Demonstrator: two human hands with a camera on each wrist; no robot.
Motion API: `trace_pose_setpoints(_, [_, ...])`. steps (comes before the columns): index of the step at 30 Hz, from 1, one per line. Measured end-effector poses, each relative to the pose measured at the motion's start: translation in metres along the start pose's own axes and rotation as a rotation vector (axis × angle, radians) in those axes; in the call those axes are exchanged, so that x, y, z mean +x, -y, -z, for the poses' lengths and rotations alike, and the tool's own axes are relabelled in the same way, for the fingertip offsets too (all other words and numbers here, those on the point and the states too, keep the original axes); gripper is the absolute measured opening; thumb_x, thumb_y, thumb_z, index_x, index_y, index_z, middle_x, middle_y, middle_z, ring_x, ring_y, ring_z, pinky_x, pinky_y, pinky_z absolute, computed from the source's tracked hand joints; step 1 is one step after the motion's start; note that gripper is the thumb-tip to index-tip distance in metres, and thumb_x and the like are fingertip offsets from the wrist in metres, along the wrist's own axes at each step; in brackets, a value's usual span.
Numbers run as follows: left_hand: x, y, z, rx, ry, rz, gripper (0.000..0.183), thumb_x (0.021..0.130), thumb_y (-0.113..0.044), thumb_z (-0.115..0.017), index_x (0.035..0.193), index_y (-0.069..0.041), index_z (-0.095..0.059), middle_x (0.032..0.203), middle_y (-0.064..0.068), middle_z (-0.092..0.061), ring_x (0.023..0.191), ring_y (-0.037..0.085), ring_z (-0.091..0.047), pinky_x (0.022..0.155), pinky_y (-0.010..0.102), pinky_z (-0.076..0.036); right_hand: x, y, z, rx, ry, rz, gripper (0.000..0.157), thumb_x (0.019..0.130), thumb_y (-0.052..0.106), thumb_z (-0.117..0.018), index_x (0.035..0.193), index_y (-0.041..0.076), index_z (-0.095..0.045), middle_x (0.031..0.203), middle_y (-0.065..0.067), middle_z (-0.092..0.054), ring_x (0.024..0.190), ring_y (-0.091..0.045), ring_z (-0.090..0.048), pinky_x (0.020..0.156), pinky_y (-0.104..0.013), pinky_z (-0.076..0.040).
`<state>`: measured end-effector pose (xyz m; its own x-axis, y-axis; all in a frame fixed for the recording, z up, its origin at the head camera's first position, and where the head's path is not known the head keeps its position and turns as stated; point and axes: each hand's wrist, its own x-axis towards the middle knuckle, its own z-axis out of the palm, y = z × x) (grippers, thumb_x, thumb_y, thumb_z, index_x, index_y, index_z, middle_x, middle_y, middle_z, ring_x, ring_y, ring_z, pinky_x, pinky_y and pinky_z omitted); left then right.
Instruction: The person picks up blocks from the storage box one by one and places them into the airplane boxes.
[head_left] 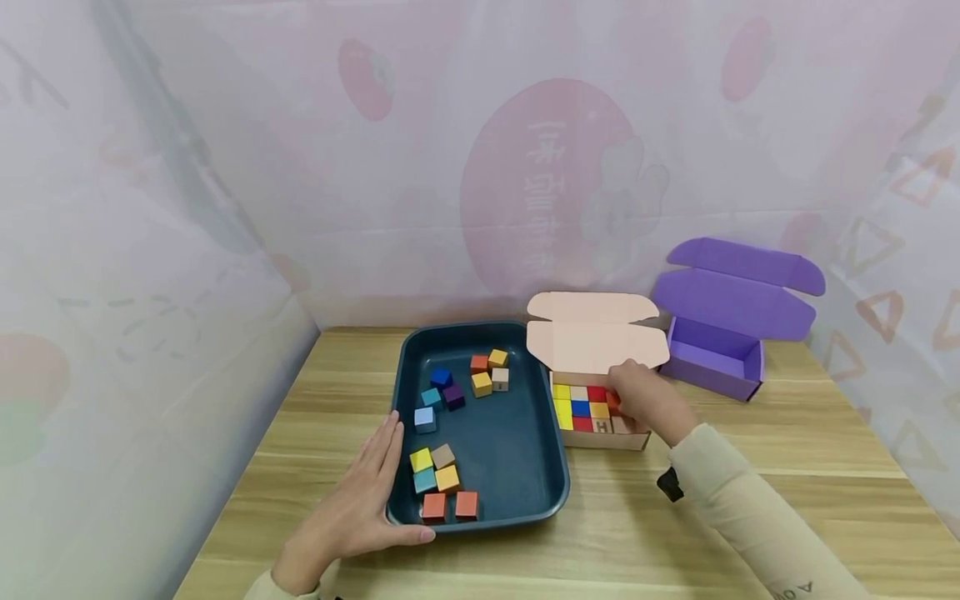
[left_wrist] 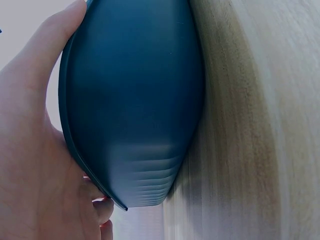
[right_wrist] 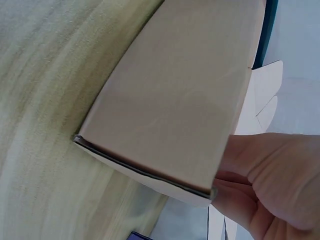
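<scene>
My left hand rests with straight fingers along the left rim of a dark teal tray, its thumb at the near corner. In the left wrist view that hand lies against the tray's outer wall. Inside the tray are several coloured wooden blocks, among them an orange-red block and a light blue block. My right hand reaches into the right end of an open peach cardboard box packed with coloured blocks. Its fingertips are hidden behind the box wall.
An open purple box stands behind and right of the peach box, lid raised. The peach lid also stands up. A printed cloth hangs behind the wooden table.
</scene>
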<state>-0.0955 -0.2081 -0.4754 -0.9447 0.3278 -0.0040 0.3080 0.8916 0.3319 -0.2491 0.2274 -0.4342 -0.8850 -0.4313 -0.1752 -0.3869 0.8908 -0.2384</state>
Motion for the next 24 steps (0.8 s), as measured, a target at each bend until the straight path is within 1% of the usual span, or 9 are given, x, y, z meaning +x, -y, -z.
trace_pose_setpoints(3, [0.000, 0.000, 0.001, 0.004, -0.005, -0.002, 0.144, 0.070, -0.093, -0.065, 0.170, -0.006, -0.008, 0.180, 0.015, -0.002, 0.165, 0.039, -0.017, 0.129, 0.065, -0.024, -0.001, -0.001, -0.002, -0.068, -0.089, 0.050, 0.013, 0.090, -0.009, -0.072, 0.084, 0.000, -0.067, 0.068, -0.004, -0.059, 0.061, -0.017, -0.056, 0.053, -0.023, -0.048])
trace_pose_setpoints(6, [0.000, -0.001, 0.002, 0.009, -0.008, -0.004, 0.144, 0.070, -0.093, -0.066, 0.170, -0.006, -0.008, 0.180, 0.016, -0.004, 0.165, 0.039, -0.017, 0.129, 0.065, -0.024, -0.002, 0.000, -0.005, -0.131, -0.165, 0.078, 0.011, 0.088, -0.010, -0.070, 0.086, -0.001, -0.067, 0.071, -0.006, -0.061, 0.064, -0.018, -0.055, 0.056, -0.026, -0.047])
trace_pose_setpoints(8, [0.000, -0.001, 0.002, 0.009, -0.007, -0.005, 0.145, 0.070, -0.093, -0.066, 0.170, -0.006, -0.008, 0.180, 0.016, -0.004, 0.165, 0.039, -0.017, 0.129, 0.064, -0.024, -0.002, 0.000, -0.007, -0.161, -0.195, 0.084, 0.010, 0.089, -0.011, -0.069, 0.087, -0.001, -0.067, 0.073, -0.007, -0.063, 0.065, -0.018, -0.056, 0.058, -0.028, -0.049])
trace_pose_setpoints(12, [-0.001, -0.001, 0.002, 0.008, -0.001, -0.004, 0.145, 0.070, -0.094, -0.065, 0.171, -0.008, -0.006, 0.180, 0.016, -0.003, 0.165, 0.039, -0.016, 0.129, 0.064, -0.024, -0.001, -0.001, -0.010, -0.181, -0.219, 0.081, 0.012, 0.090, -0.012, -0.067, 0.088, 0.000, -0.068, 0.077, -0.011, -0.068, 0.066, -0.018, -0.059, 0.059, -0.030, -0.052])
trace_pose_setpoints(16, [0.000, 0.000, 0.001, 0.006, 0.003, -0.002, 0.145, 0.070, -0.094, -0.065, 0.171, -0.007, -0.006, 0.180, 0.016, -0.003, 0.165, 0.039, -0.016, 0.129, 0.064, -0.023, -0.001, -0.002, -0.011, -0.185, -0.234, 0.078, 0.011, 0.090, -0.012, -0.067, 0.089, -0.001, -0.069, 0.079, -0.013, -0.070, 0.068, -0.019, -0.062, 0.060, -0.032, -0.054])
trace_pose_setpoints(21, [0.000, 0.000, 0.002, 0.004, 0.005, 0.001, 0.145, 0.070, -0.094, -0.065, 0.170, -0.006, -0.007, 0.180, 0.015, -0.001, 0.165, 0.039, -0.016, 0.130, 0.065, -0.023, -0.005, 0.004, -0.004, -0.204, -0.242, 0.068, 0.008, 0.087, -0.008, -0.075, 0.092, -0.002, -0.071, 0.080, -0.013, -0.071, 0.069, -0.021, -0.065, 0.063, -0.034, -0.060])
trace_pose_setpoints(24, [0.000, 0.000, 0.003, 0.003, 0.006, 0.002, 0.145, 0.070, -0.093, -0.065, 0.170, -0.006, -0.007, 0.180, 0.015, 0.000, 0.165, 0.039, -0.015, 0.130, 0.065, -0.022, -0.008, 0.012, 0.005, -0.177, -0.230, 0.069, 0.011, 0.086, -0.005, -0.081, 0.094, -0.002, -0.074, 0.081, -0.011, -0.072, 0.069, -0.020, -0.066, 0.066, -0.034, -0.062])
